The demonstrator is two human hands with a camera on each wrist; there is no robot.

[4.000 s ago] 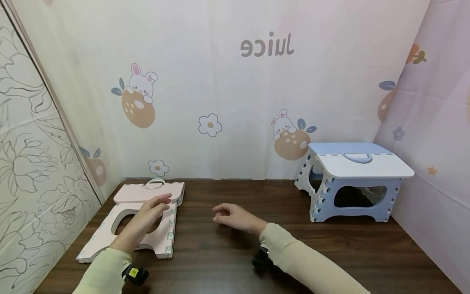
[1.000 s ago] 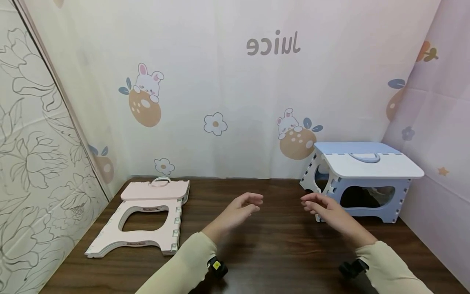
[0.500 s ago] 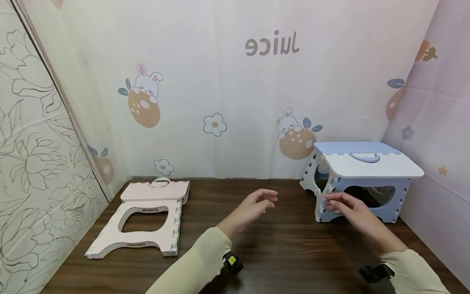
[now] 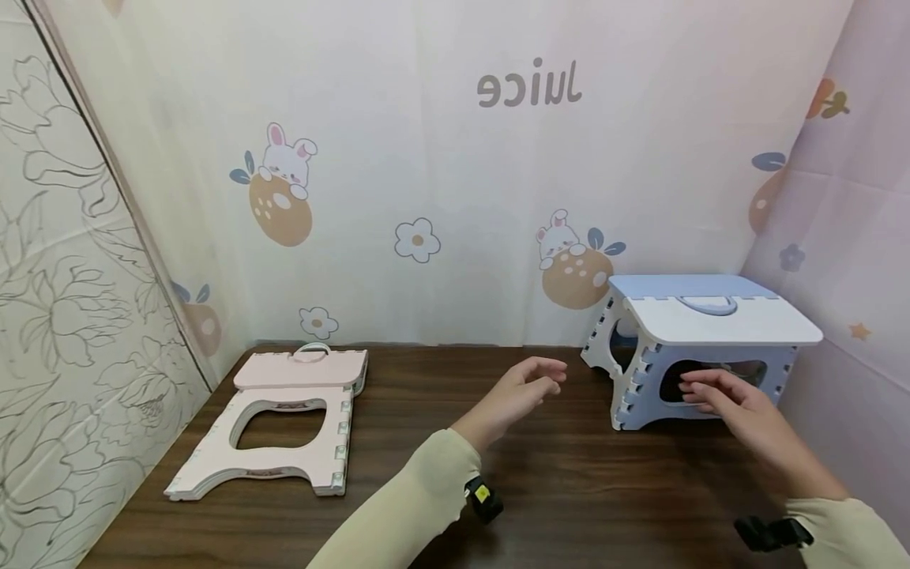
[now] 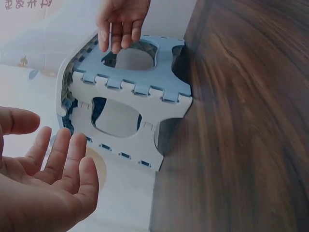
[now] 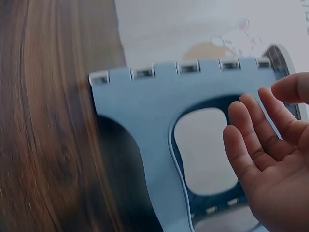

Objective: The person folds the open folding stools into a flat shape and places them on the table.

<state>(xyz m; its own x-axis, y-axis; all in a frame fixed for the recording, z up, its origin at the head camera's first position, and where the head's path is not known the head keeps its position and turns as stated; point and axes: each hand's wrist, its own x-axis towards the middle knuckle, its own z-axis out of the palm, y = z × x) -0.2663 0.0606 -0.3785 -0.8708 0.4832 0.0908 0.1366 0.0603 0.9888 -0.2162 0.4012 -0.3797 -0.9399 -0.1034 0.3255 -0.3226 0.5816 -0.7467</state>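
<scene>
A blue and white folding step stool (image 4: 718,324) stands unfolded at the back right of the table. My right hand (image 4: 739,407) hovers in front of its blue side, fingers loosely bent and holding nothing. To the left of the stool, my left hand (image 4: 515,395) is in the air over the table, its fingers relaxed and apart from everything. In the left wrist view, the white end panel (image 5: 120,113) of the stool faces that hand. At the left lies a pink folding stool (image 4: 291,427), folded flat with its handle toward the back. Neither hand touches a stool.
The dark wood table (image 4: 412,474) spreads between the two stools. A printed curtain (image 4: 455,158) hangs behind it, with more fabric (image 4: 860,237) close beside the blue stool at the right. A flower-patterned panel (image 4: 71,300) borders the left.
My left hand has gone from over the pink stool to the table's middle, then further right. My right hand has also moved right, to the front of the blue stool. Both stools stay put.
</scene>
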